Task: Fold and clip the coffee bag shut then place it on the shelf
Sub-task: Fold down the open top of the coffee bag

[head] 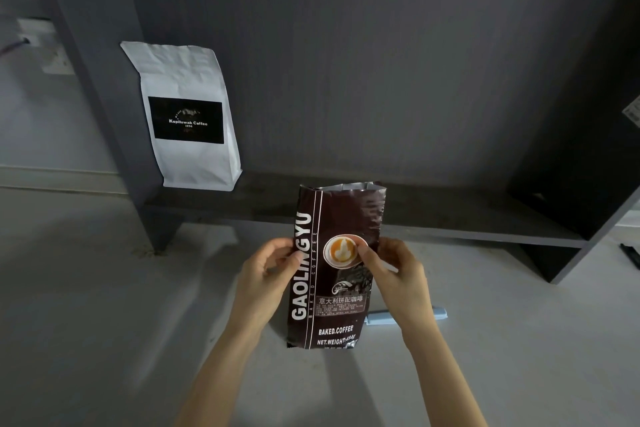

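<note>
A dark brown coffee bag with white lettering stands upright on the grey floor, its silver-lined top open and unfolded. My left hand pinches its left edge about halfway up. My right hand grips the right edge at the same height, thumb on the printed cup picture. A pale blue clip lies on the floor just right of the bag, partly hidden behind my right wrist. The dark shelf runs low behind the bag.
A white coffee bag with a black label stands at the shelf's left end against the back panel. Dark upright panels bound the shelf left and right. A wall socket is at far left. A black object lies at the right edge.
</note>
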Motion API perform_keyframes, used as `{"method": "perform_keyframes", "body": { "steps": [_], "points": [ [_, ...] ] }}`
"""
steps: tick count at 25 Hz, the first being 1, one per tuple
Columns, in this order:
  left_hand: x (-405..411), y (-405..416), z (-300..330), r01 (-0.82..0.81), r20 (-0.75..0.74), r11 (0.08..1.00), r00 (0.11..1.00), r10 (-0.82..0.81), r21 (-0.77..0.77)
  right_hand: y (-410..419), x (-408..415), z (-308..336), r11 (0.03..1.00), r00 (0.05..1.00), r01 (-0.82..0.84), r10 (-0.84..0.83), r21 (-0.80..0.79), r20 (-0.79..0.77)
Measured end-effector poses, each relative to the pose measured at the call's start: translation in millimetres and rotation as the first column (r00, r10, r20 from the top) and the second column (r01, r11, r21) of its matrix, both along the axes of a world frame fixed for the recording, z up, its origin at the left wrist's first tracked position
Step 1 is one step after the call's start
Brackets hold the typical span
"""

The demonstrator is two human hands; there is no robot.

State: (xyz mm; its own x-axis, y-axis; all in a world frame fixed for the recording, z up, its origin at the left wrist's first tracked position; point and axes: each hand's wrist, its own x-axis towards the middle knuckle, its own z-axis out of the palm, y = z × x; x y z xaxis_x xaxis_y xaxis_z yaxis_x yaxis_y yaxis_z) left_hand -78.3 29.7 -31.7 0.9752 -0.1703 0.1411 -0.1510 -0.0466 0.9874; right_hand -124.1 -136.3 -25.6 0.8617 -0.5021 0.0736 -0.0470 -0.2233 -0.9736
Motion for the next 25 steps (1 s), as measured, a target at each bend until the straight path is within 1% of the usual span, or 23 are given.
{"method": "perform_keyframes", "body": {
  "steps": [4, 7, 9, 13, 16, 20, 22, 25],
  "points": [
    [-0.1, -2.4, -1.2, 0.010, 0.045, 1.000, 0.999, -0.010, 0.005, -4.2, -2.5, -3.3, 0.999, 0.998, 0.047, -0.046, -0.026, 0.031],
    [-1.4, -7.8, -1.1, -0.011, 0.085, 1.000, 0.996, 0.011, 0.000, -5.1, -5.3, -3.0, 0.992, 0.997, 0.065, -0.060, -0.110, 0.047],
    [-1.9, -9.5, -1.6, -0.015, 0.084, 1.000, 0.996, 0.015, -0.009, -5.3, -6.6, -2.7, 0.991, 0.997, 0.055, -0.047, -0.125, 0.065],
    [-4.9, -8.8, 1.4, -0.010, 0.070, 1.000, 0.997, 0.011, -0.014, -5.7, -8.9, -3.0, 0.996, 0.994, -0.018, 0.027, -0.087, 0.104],
    [-7.3, -8.1, 4.7, -0.037, 0.068, 0.999, 0.997, 0.038, -0.016, -4.3, -11.5, -4.2, 0.990, 0.977, -0.108, 0.123, -0.095, 0.175],
    [-7.0, -5.3, 7.4, 0.004, 0.123, 1.000, 0.992, -0.005, 0.003, -1.7, -13.3, -4.0, 0.985, 0.958, -0.142, 0.163, -0.103, 0.235],
    [-7.1, -3.9, 6.7, 0.009, 0.138, 1.000, 0.990, -0.009, 0.001, -2.7, -14.5, -4.2, 0.985, 0.956, -0.156, 0.170, -0.078, 0.238],
    [-7.1, -2.9, 5.7, -0.003, 0.095, 0.999, 0.995, 0.007, -0.037, -6.5, -18.7, -0.6, 0.979, 0.958, -0.201, 0.203, -0.033, 0.204]
  ]
}}
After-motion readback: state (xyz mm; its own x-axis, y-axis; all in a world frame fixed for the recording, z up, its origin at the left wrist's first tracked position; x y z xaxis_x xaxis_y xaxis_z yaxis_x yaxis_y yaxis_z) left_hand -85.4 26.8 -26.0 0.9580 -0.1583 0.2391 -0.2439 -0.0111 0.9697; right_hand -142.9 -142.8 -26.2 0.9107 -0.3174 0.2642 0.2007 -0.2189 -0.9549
